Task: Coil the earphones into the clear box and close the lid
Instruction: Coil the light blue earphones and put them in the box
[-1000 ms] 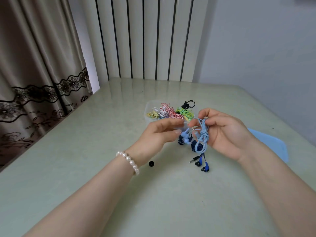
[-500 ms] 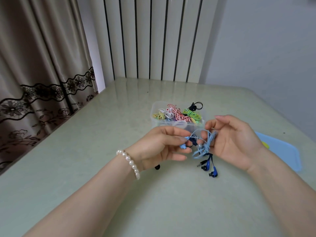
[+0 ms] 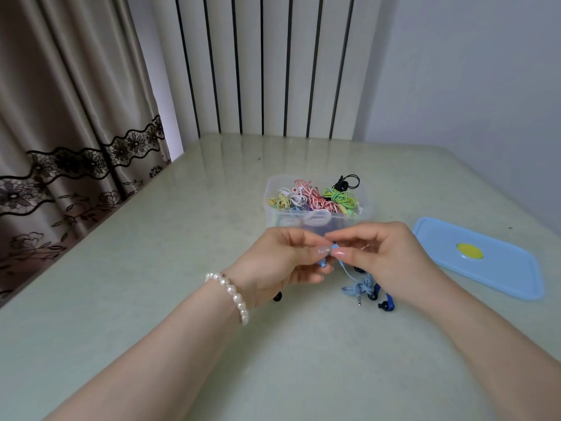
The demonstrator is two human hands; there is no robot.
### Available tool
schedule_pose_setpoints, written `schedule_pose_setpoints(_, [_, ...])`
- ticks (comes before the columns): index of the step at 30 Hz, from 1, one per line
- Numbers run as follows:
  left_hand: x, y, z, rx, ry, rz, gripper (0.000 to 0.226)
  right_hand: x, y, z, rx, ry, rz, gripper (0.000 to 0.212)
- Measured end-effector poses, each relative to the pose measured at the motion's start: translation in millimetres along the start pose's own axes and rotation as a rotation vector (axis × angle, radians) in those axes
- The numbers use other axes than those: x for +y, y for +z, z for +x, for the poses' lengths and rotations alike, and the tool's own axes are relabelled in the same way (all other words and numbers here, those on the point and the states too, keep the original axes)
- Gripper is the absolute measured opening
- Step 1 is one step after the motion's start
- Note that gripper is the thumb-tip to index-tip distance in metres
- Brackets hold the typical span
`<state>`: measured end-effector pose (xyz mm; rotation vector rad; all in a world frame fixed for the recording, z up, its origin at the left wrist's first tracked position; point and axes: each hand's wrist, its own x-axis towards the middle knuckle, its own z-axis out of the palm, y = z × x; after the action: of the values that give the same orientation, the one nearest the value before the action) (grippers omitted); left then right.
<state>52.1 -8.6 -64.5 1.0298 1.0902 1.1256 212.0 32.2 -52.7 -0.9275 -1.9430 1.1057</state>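
Note:
The clear box (image 3: pixel 271 211) stands mid-table, holding several coiled earphones in yellow, white, red-striped, green and black. In front of it my left hand (image 3: pixel 283 262) and my right hand (image 3: pixel 385 259) meet fingertip to fingertip, both pinching the earbud end of the light blue earphones (image 3: pixel 359 287). Their bundled cord and plug hang down to the table under my right hand. Dark blue earbuds (image 3: pixel 386 304) lie on the table beside that bundle. The light blue lid (image 3: pixel 498 268) with a yellow spot lies flat to the right of the box.
A small black ear tip (image 3: pixel 277 296) lies on the pale green table (image 3: pixel 151 268) below my left wrist. A curtain hangs at the left. A striped panel and a grey wall close off the far and right edges.
The light blue bundle has dropped from my right fingers to the table. Both hands now pinch its earbud end close together. The camera has tilted so the lid shows fully.

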Motion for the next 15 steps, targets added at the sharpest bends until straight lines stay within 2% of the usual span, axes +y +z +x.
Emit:
schedule_pose_setpoints(3, [3,0,0,0.006,-0.007,-0.019,0.008,1,1,1,0.031,-0.030,-0.029,0.025])
schedule_pose_setpoints(8, [11,-9,0,0.049,-0.020,0.015,0.006,-1,1,3,0.082,-0.005,0.115,0.016])
schedule_pose_setpoints(15, [27,-47,-7,0.229,0.045,0.677,0.008,1,2,2,0.120,0.041,0.227,0.015])
